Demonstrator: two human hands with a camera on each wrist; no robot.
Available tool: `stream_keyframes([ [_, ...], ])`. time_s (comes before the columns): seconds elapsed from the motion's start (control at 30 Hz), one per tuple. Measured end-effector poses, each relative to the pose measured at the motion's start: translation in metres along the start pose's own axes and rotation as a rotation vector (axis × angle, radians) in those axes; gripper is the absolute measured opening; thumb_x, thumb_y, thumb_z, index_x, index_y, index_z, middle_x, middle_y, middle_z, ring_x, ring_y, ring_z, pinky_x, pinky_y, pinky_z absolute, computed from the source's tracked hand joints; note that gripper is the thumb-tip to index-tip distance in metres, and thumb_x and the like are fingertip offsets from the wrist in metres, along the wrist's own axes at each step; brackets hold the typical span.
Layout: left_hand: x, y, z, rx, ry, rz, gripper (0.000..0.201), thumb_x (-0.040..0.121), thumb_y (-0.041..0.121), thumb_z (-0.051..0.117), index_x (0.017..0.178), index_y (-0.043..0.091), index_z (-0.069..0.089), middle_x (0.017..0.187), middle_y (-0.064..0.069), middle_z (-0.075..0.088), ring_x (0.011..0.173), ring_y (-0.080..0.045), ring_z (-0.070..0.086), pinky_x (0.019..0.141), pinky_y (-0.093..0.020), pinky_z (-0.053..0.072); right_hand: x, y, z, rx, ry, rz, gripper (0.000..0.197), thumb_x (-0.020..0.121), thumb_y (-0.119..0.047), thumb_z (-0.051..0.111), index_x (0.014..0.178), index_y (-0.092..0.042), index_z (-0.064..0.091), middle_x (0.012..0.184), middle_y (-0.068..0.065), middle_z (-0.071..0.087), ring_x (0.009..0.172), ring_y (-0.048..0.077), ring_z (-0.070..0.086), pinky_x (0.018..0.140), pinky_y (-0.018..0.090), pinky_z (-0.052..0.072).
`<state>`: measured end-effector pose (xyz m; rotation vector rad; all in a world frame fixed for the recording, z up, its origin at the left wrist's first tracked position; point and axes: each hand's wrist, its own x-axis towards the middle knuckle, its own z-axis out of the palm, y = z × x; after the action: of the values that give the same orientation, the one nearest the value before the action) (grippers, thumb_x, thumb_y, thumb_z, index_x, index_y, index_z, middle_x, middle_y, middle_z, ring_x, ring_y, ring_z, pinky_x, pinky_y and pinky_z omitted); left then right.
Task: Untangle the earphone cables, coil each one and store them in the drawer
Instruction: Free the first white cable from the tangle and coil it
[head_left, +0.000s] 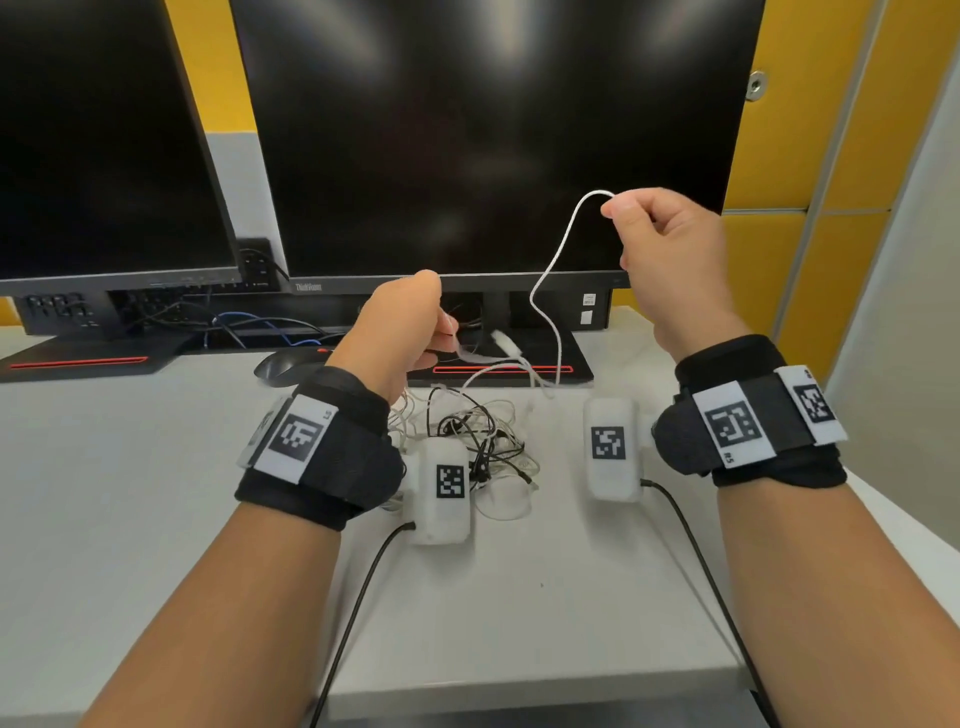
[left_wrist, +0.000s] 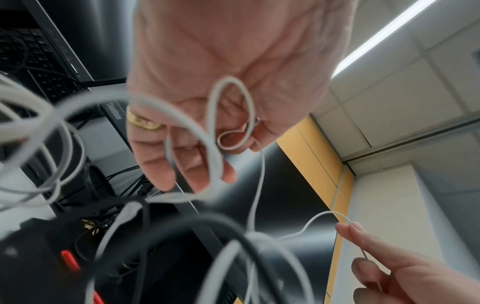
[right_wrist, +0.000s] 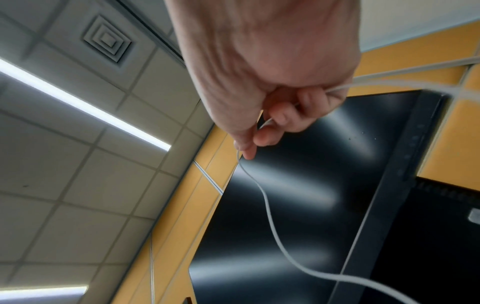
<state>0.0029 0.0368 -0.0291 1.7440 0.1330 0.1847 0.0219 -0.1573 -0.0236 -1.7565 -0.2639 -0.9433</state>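
Note:
A tangle of white and black earphone cables (head_left: 478, 447) lies on the white desk (head_left: 156, 493) between my wrists. My right hand (head_left: 618, 205) is raised in front of the monitor and pinches a white earphone cable (head_left: 550, 270) between thumb and forefinger; the cable hangs in a curve down to the tangle. In the right wrist view the same white cable (right_wrist: 270, 207) trails from the pinching right hand (right_wrist: 253, 144). My left hand (head_left: 441, 332), lower and left of it, holds loops of white cable (left_wrist: 228, 115) in its curled fingers (left_wrist: 182, 164). No drawer is in view.
Two dark monitors (head_left: 467, 130) stand at the back of the desk, their stands (head_left: 498, 364) just behind the tangle. A black mouse (head_left: 285, 364) lies left of my left hand. Black leads (head_left: 691, 545) run from the wrist cameras toward the desk's near edge.

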Motion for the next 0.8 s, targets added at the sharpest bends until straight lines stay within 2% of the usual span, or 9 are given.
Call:
stream_keyframes([
  [0.1, -0.002, -0.011, -0.005, 0.115, 0.022, 0.161, 0.019, 0.097, 0.025, 0.046, 0.092, 0.009, 0.057, 0.086, -0.002, 0.063, 0.079, -0.015, 0.058, 0.068, -0.028, 0.044, -0.004, -0.005, 0.0, 0.077, -0.064, 0.05, 0.015, 0.099, -0.027, 0.052, 0.099, -0.025, 0.067, 0.067, -0.009, 0.054, 0.055, -0.004, 0.048, 0.052, 0.01, 0.042],
  [0.17, -0.004, -0.014, -0.004, 0.244, -0.005, 0.281, 0.013, 0.094, 0.025, 0.053, 0.089, 0.013, 0.055, 0.084, -0.002, 0.057, 0.075, -0.014, 0.052, 0.061, -0.024, 0.041, -0.008, -0.011, 0.001, 0.152, -0.157, 0.115, 0.016, 0.1, -0.028, 0.05, 0.099, -0.026, 0.066, 0.064, -0.005, 0.051, 0.047, -0.001, 0.043, 0.043, 0.013, 0.037],
  [0.23, -0.007, -0.015, -0.002, 0.243, -0.066, 0.403, 0.011, 0.093, 0.026, 0.057, 0.092, 0.016, 0.054, 0.088, 0.003, 0.055, 0.077, -0.009, 0.051, 0.067, -0.022, 0.041, -0.014, -0.018, 0.005, 0.209, -0.267, 0.177, 0.018, 0.101, -0.028, 0.048, 0.098, -0.026, 0.065, 0.062, -0.003, 0.049, 0.045, 0.003, 0.038, 0.041, 0.017, 0.031],
  [0.33, -0.013, -0.013, 0.001, 0.145, -0.184, 0.534, 0.029, 0.096, 0.034, 0.054, 0.122, 0.022, 0.051, 0.117, 0.011, 0.057, 0.105, 0.003, 0.054, 0.08, -0.012, 0.04, -0.019, -0.023, 0.012, 0.214, -0.409, 0.189, 0.018, 0.1, -0.028, 0.048, 0.097, -0.023, 0.065, 0.058, -0.003, 0.048, 0.045, 0.007, 0.036, 0.042, 0.021, 0.029],
  [0.37, -0.015, -0.012, 0.002, 0.128, -0.222, 0.549, 0.031, 0.098, 0.037, 0.05, 0.126, 0.025, 0.049, 0.118, 0.013, 0.058, 0.108, 0.005, 0.054, 0.082, -0.012, 0.04, -0.021, -0.023, 0.014, 0.193, -0.444, 0.172, 0.018, 0.1, -0.028, 0.048, 0.096, -0.022, 0.065, 0.058, -0.003, 0.047, 0.045, 0.007, 0.036, 0.041, 0.021, 0.029],
  [0.47, -0.017, -0.012, 0.002, 0.102, -0.268, 0.578, 0.017, 0.1, 0.035, 0.045, 0.105, 0.025, 0.059, 0.077, 0.01, 0.065, 0.08, -0.006, 0.065, 0.081, -0.024, 0.049, -0.023, -0.023, 0.016, 0.152, -0.511, 0.166, 0.024, 0.101, -0.032, 0.048, 0.092, -0.017, 0.064, 0.056, -0.002, 0.044, 0.045, 0.008, 0.033, 0.042, 0.021, 0.028],
  [0.53, -0.013, -0.01, 0.0, 0.037, -0.171, 0.581, 0.021, 0.101, 0.026, 0.044, 0.087, 0.02, 0.058, 0.054, 0.007, 0.05, 0.055, -0.009, 0.052, 0.063, -0.023, 0.048, -0.022, -0.024, 0.012, 0.199, -0.561, 0.222, 0.028, 0.101, -0.035, 0.048, 0.085, -0.015, 0.061, 0.054, -0.001, 0.038, 0.045, 0.01, 0.029, 0.043, 0.023, 0.026],
  [0.63, -0.005, -0.005, -0.006, -0.34, 0.067, 0.43, 0.02, 0.096, 0.011, 0.041, 0.079, 0.016, 0.051, 0.049, 0.008, 0.035, 0.041, -0.006, 0.034, 0.042, -0.019, 0.036, -0.021, -0.026, 0.005, 0.371, -0.614, 0.27, 0.032, 0.1, -0.036, 0.048, 0.077, -0.015, 0.057, 0.051, -0.003, 0.036, 0.045, 0.01, 0.028, 0.045, 0.023, 0.026],
  [0.8, 0.006, -0.005, -0.018, -0.531, 0.33, 0.315, 0.022, 0.095, 0.015, 0.035, 0.077, 0.021, 0.046, 0.06, 0.004, 0.037, 0.046, -0.008, 0.034, 0.044, -0.023, 0.034, -0.02, -0.029, 0.0, 0.637, -0.556, 0.272, 0.021, 0.102, -0.024, 0.046, 0.089, -0.014, 0.06, 0.054, -0.004, 0.042, 0.046, 0.009, 0.039, 0.053, 0.024, 0.041],
])
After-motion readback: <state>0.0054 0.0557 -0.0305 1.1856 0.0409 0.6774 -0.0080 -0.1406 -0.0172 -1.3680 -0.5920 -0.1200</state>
